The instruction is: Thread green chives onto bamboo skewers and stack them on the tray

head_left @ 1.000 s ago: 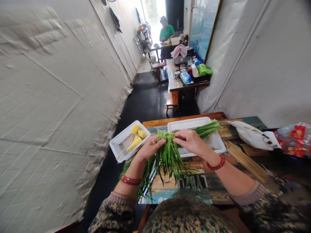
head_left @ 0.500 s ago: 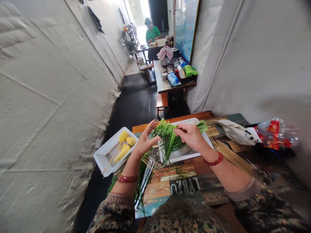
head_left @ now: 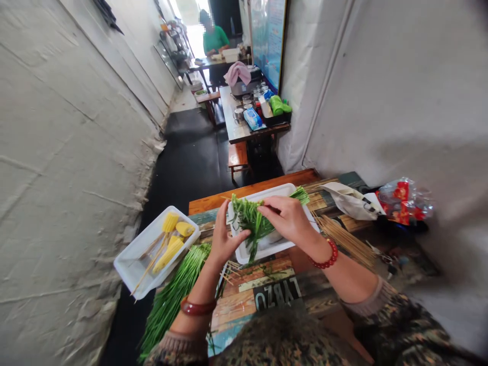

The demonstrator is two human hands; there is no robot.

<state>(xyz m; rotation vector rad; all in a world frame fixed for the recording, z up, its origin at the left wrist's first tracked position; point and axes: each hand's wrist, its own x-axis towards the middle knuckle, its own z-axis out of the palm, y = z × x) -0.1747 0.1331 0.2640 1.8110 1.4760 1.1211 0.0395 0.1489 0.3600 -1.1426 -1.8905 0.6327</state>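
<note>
Over a white tray, a folded bunch of garlic chives is held between my two hands. My left hand cups the left end of the bunch, its thumb below and fingers above. With thumb and fingertips pinched, my right hand grips the chives farther right; whether a skewer is among them is hidden. More chive stalks stick out beyond the right hand, lying in the tray. Beside my left forearm lies a large pile of long chives.
To the left, a white plastic tub holds skewered corn pieces. Bamboo skewers lie to the right, near a pale cloth bag and red-and-clear packaging. Farther off, a person in green sits behind another table.
The view has swung, so the scene sits farther left and more of the chive pile shows. Both hands keep hold of the bunch, with small finger shifts.
</note>
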